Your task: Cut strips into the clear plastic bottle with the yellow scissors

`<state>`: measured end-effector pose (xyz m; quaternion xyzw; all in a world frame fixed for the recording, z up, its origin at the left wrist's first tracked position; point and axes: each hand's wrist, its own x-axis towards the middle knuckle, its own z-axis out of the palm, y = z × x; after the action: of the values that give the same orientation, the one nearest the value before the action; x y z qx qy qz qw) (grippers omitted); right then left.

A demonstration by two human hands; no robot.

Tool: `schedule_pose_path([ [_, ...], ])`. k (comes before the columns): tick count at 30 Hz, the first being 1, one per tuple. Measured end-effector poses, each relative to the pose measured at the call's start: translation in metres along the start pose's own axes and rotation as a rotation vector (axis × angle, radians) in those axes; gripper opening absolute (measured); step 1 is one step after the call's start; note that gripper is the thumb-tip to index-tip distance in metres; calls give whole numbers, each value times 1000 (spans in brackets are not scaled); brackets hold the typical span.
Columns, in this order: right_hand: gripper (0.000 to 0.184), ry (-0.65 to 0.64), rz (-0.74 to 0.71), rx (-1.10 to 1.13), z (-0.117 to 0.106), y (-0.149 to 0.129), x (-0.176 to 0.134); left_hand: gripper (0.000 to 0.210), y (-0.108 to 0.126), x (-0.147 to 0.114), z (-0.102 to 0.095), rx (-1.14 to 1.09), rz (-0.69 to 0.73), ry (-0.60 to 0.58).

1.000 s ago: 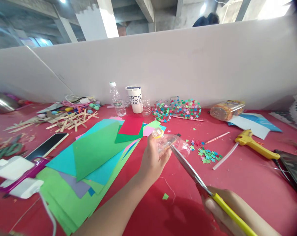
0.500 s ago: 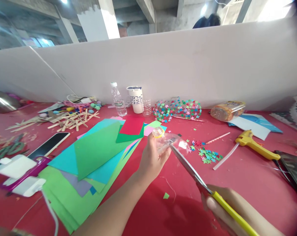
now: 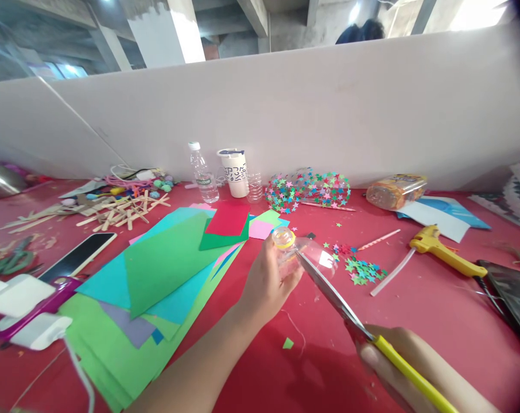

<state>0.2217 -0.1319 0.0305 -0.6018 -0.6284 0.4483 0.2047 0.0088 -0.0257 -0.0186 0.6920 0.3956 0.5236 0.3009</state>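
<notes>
Now with the right hand (image 3: 406,339) wrapped round yellow-handled metal scissors (image 3: 337,301), and the left hand (image 3: 266,278) clamped on a clear, domed plastic bottle top (image 3: 314,252), left of small multicoloured stars (image 3: 363,271). Could slip, blade-first, off the curve into the left hand, if pushed hard.

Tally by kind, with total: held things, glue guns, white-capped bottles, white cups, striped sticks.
Clear plastic piece, left hand: 1
Yellow-handled scissors, right hand: 1
Yellow glue gun: 1
White-capped bottle: 1
White cup: 1
Striped sticks: 2
Total: 7
</notes>
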Motion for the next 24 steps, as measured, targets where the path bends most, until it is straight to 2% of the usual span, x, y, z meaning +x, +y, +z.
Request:
schedule_pose_path([
  [4, 75, 3, 3, -10, 1, 4, -1, 66, -2, 1, 0, 5, 23, -3],
  [10, 62, -15, -30, -2, 0, 14, 3, 67, -4, 2, -2, 218, 102, 9],
  [15, 61, -2, 5, 50, -1, 11, 4, 66, -5, 3, -3, 267, 140, 53],
  [17, 62, 3, -5, 61, -2, 8, 4, 67, -3, 3, -3, 241, 119, 54],
  [20, 61, -8, -41, 122, -5, 8, 0, 65, 3, 4, -2, 131, 24, -15],
  [24, 55, -38, 52, 262, -7, 25, -3, 54, 10, 5, 1, 19, -67, -60],
])
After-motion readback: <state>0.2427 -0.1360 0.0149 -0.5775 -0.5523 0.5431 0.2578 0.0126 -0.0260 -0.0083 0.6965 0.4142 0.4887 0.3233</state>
